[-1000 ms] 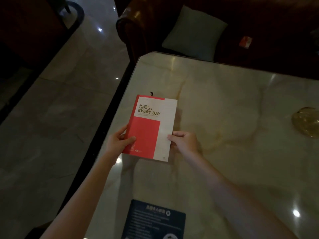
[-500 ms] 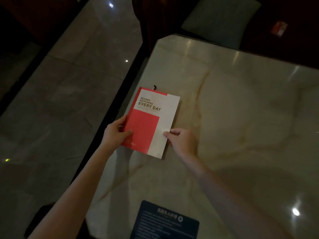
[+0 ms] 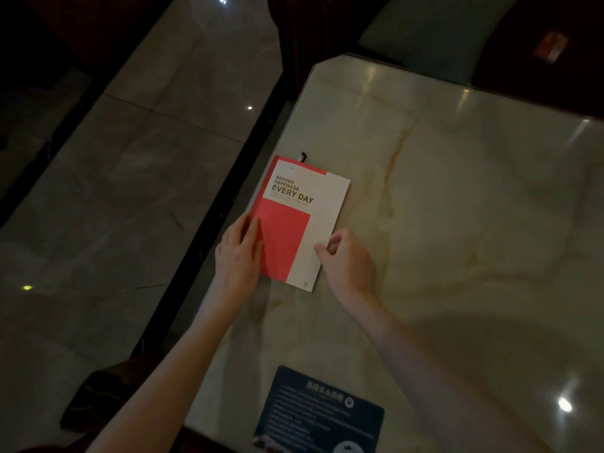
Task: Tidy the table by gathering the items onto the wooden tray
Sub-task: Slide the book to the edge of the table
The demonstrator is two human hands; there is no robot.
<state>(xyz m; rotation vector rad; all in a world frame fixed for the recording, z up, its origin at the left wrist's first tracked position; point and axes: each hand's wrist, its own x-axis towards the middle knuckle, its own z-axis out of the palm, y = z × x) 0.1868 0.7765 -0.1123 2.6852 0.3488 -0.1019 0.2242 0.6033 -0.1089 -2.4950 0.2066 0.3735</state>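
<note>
A red and white notebook (image 3: 304,204) with "EVERY DAY" on its cover lies flat on the marble table (image 3: 457,207), close to the table's left edge. My left hand (image 3: 238,253) rests on the notebook's lower left side, fingers laid over the red cover. My right hand (image 3: 348,266) pinches the lower right edge between thumb and fingers. The black tip of a pen (image 3: 303,156) pokes out from under the notebook's top edge. No wooden tray shows in this view.
A dark blue printed card (image 3: 320,410) lies at the table's near edge. Beyond the far edge stands a dark sofa with a grey cushion (image 3: 434,31) and a small red item (image 3: 550,47). Glossy tiled floor (image 3: 130,191) runs along the left.
The view has swung left and down; the yellow glass dish at the right is out of sight. My left hand's fingers now lie flat on the cover. The right hand has curled onto the edge.
</note>
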